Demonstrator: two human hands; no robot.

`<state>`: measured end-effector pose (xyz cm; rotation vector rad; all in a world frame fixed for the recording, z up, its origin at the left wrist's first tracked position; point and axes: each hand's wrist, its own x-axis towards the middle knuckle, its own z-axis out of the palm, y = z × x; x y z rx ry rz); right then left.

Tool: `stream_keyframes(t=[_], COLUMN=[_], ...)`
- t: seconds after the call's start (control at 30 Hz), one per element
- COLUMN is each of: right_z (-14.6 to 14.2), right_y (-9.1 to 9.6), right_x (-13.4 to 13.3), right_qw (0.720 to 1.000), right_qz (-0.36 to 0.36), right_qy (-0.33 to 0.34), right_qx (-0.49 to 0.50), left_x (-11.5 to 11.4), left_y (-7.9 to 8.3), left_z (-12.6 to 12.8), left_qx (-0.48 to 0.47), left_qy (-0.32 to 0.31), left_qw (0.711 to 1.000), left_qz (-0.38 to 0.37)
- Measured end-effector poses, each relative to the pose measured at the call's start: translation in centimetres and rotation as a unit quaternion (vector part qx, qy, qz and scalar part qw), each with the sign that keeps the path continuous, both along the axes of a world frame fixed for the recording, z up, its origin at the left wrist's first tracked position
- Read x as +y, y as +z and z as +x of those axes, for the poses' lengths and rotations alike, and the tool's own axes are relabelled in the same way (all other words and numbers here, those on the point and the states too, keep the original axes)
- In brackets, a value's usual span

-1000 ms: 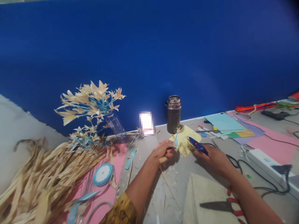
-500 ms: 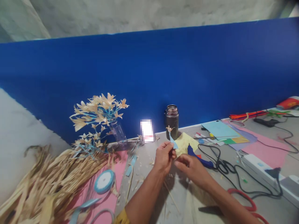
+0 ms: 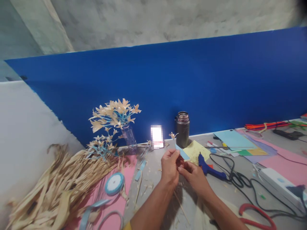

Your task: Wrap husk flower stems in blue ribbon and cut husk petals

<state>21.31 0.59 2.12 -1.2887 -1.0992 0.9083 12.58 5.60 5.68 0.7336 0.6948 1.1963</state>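
Note:
My left hand is closed around a thin wooden stick with a small tan flower at its top. A light blue ribbon strip sticks out from the stick near my fingers. My right hand pinches the same stick and ribbon just beside the left hand. Both hands hover above the grey table. A blue glue gun lies on the table right of my hands, untouched, next to a yellow paper sheet.
A clear vase of tan flowers stands at the back left above a heap of dried straw. A ribbon spool lies on pink paper. A dark jar, coloured papers, black cable, red-handled scissors and a white power strip are around.
My right hand put down the blue glue gun and came over to the stick in my left hand. The view tilted up, showing more wall.

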Motion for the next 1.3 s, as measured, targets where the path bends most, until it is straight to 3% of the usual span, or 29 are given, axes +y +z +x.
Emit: stream_keyframes(t=[0.2,0.4,0.6,0.77,0.87,1.13,1.3], right_z=[0.5,0.8,0.6,0.0,-0.2,-0.2,-0.1], right_y=[-0.2,-0.4,-0.7,-1.0,-1.1,-1.2,-1.0], right_x=[-0.4,-0.5,-0.5,-0.7,-0.9,-1.0,-1.2], right_qw=[0.999,1.000,0.992,0.966,0.955,0.957,0.959], right_qz=[0.032,0.001,-0.004,-0.050,-0.073,-0.048,-0.043], right_qy=[0.006,0.009,0.084,0.125,0.118,0.080,0.086], right_qx=[-0.034,-0.017,0.093,0.223,0.262,0.276,0.267], left_x=[0.3,0.5,0.3,-0.3,-0.5,-0.8,-1.3], left_y=[-0.6,-0.7,-0.4,0.1,0.0,-0.4,0.2], left_z=[0.3,0.4,0.5,0.6,0.6,0.5,0.2], left_qx=[0.101,0.107,0.107,0.146,0.164,0.177,0.132], left_qy=[0.044,0.033,0.015,0.028,0.016,0.075,0.014], left_qw=[0.993,0.993,0.994,0.989,0.986,0.980,0.991], left_qz=[0.033,0.040,0.016,0.013,0.014,0.058,0.006])
